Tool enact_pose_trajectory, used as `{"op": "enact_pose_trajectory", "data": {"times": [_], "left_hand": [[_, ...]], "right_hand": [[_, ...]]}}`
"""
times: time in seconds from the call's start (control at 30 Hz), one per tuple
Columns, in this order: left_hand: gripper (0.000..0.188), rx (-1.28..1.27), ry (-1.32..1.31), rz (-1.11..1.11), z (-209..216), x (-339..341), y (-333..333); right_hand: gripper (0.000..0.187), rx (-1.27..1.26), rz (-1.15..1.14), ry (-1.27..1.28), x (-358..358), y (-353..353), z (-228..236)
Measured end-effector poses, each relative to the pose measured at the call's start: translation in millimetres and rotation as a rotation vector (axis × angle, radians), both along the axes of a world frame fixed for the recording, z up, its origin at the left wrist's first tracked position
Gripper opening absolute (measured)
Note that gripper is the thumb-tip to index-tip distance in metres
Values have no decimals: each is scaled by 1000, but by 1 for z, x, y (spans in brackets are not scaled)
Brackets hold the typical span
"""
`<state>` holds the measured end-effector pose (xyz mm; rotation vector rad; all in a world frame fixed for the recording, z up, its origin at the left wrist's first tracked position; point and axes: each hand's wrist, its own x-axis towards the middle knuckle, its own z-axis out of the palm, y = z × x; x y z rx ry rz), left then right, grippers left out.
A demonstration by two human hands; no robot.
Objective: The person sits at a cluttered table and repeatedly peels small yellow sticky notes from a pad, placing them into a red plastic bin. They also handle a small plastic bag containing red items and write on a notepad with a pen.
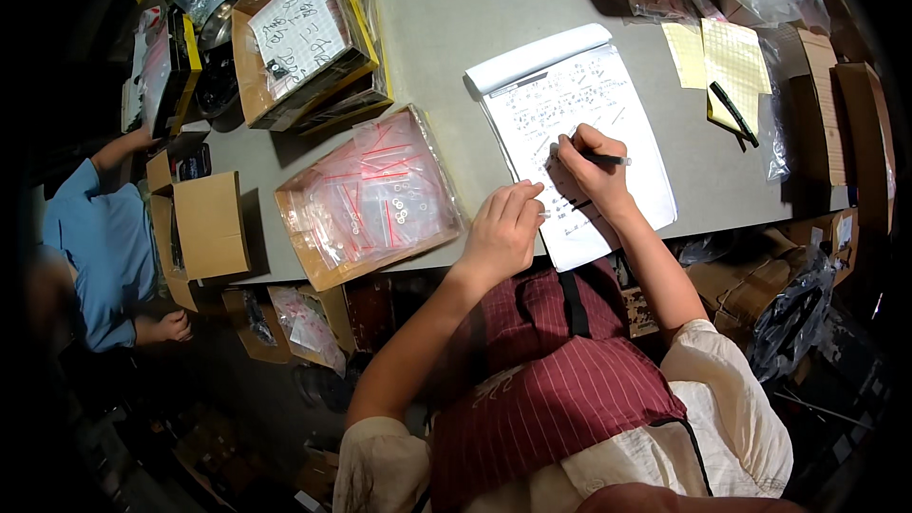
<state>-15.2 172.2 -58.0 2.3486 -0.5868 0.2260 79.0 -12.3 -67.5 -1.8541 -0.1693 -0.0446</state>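
Observation:
A white spiral-less notepad (622, 85), its top sheets folded over, lies on the grey table before me, covered in handwritten lines. My right hand (594, 171) rests on its middle, fingers closed around a dark pen (611, 160); the tip is hidden by the hand. At the pad's lower left edge sits my left hand (502, 233), its fingers curled. A small pale bit shows by its fingertips, too unclear to name. Left of that hand is an open cardboard box (375, 269) of clear zip bags (375, 166) with red strips, some holding small rings.
A black pen (733, 114) lies across yellow paper sheets (686, 55) at the right. Cardboard boxes (309, 104) crowd the back left; another open box (211, 225) stands at the left edge. A person in a blue shirt (103, 247) is at the far left.

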Motion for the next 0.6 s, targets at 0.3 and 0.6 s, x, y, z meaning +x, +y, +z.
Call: {"op": "enact_pose_trajectory", "data": {"times": [0.3, 0.6], "left_hand": [[14, -5, -6, 2, -1, 0, 0], [15, 44, -17, 7, 2, 0, -1]], "right_hand": [[35, 182, -94, 121, -2, -3, 2], [33, 70, -94, 53, 4, -17, 0]]}}
